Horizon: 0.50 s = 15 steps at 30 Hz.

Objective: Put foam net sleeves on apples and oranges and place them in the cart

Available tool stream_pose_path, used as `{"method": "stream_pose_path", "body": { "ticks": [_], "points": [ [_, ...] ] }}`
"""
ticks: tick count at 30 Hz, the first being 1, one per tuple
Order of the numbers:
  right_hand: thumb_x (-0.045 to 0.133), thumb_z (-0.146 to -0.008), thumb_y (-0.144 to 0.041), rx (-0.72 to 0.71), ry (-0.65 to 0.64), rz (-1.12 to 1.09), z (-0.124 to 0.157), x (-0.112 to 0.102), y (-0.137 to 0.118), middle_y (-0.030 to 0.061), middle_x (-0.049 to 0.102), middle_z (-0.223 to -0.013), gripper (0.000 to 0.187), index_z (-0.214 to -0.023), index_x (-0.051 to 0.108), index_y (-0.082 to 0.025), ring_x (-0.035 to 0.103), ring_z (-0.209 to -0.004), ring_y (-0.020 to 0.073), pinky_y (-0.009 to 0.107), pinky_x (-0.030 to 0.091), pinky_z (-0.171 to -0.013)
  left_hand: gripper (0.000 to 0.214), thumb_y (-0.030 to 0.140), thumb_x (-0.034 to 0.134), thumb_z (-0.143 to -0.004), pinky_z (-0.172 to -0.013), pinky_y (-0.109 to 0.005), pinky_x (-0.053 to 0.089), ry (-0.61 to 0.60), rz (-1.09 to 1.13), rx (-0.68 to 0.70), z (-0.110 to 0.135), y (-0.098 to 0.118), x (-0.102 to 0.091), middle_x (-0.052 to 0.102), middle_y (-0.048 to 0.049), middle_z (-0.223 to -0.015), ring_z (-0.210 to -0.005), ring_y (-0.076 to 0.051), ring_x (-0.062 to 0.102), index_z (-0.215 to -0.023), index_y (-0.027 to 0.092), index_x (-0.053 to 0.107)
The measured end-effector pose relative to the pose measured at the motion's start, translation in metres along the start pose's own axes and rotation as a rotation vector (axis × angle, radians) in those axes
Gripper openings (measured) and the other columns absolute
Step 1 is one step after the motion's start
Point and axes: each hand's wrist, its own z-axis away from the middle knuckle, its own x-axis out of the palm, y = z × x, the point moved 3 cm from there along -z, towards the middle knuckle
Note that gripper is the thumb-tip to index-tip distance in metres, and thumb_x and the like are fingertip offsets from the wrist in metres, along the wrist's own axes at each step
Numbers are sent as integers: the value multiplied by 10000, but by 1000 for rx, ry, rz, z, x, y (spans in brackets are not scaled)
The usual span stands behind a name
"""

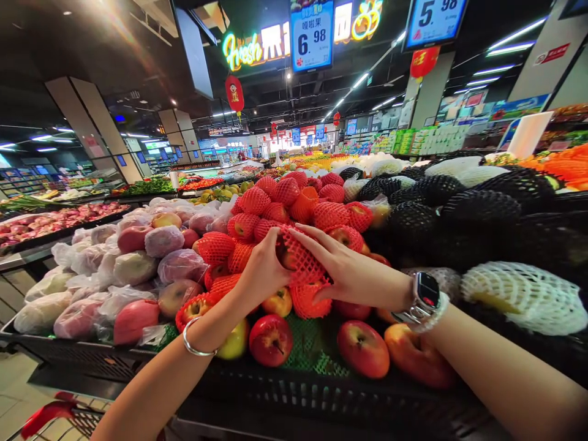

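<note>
My left hand (263,269) and my right hand (349,269) meet over a heap of apples in a shop display. Both grip one apple wrapped in an orange-red foam net (298,257); the fruit inside barely shows. My left wrist carries a silver bangle (195,344), my right wrist a smartwatch (425,294). More netted apples (285,202) pile up behind the hands. Bare red-and-yellow apples (271,338) lie just below them on a green mat.
The black display crate rim (294,392) runs along the front. Apples in clear plastic wrap (138,263) fill the left side. Black-netted fruit (478,214) and a white-netted fruit (523,297) lie right. Price signs (311,33) hang overhead. A red cart handle (43,416) shows bottom left.
</note>
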Motion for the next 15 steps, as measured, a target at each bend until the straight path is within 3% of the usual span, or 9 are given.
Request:
{"method": "stream_pose_path", "body": {
  "ticks": [2,6,10,11,13,15],
  "points": [
    [740,-748,-260,30,30,29,0,8,2,178,230,-1522,1031,-1513,51,-213,243,-1420,315,501,313,-1143,483,187,733,-615,-732,-300,513,-34,71,-40,0,1,2,645,-37,-957,-821,-180,627,-1003,178,444],
    [708,-764,-227,145,156,20,-4,14,-2,174,391,-1392,836,-1448,229,-204,441,-1284,321,525,414,-1060,452,214,721,-646,-757,-309,504,-87,152,-99,1,4,3,647,-70,-1014,-864,-192,627,-1025,152,482],
    [742,-718,-237,198,292,-33,-6,4,-5,159,469,-1312,749,-1357,352,-200,510,-1200,320,531,440,-1023,426,276,680,-746,-894,-331,490,-143,297,-29,-3,6,-9,631,-81,-1141,-1034,-209,610,-1135,172,541],
    [756,-706,-251,218,351,-67,-5,0,-3,155,480,-1310,741,-1336,370,-201,506,-1207,317,526,430,-1034,357,293,640,-796,-931,-325,475,-79,336,6,-5,5,-17,627,-73,-1154,-1072,-198,597,-1129,191,565],
    [795,-671,-290,289,483,-194,-4,-7,2,142,502,-1311,738,-1289,401,-205,497,-1223,306,507,407,-1061,281,356,588,-854,-977,-308,445,171,401,85,-10,2,-33,616,-54,-1173,-1122,-175,568,-1110,240,585],
    [827,-632,-344,381,595,-421,-3,-10,8,122,537,-1289,756,-1249,409,-214,522,-1199,285,479,412,-1063,442,520,605,-818,-1018,-323,420,359,459,105,-12,-3,-43,578,-53,-1240,-1187,-182,529,-1186,289,528]
  ]
}}
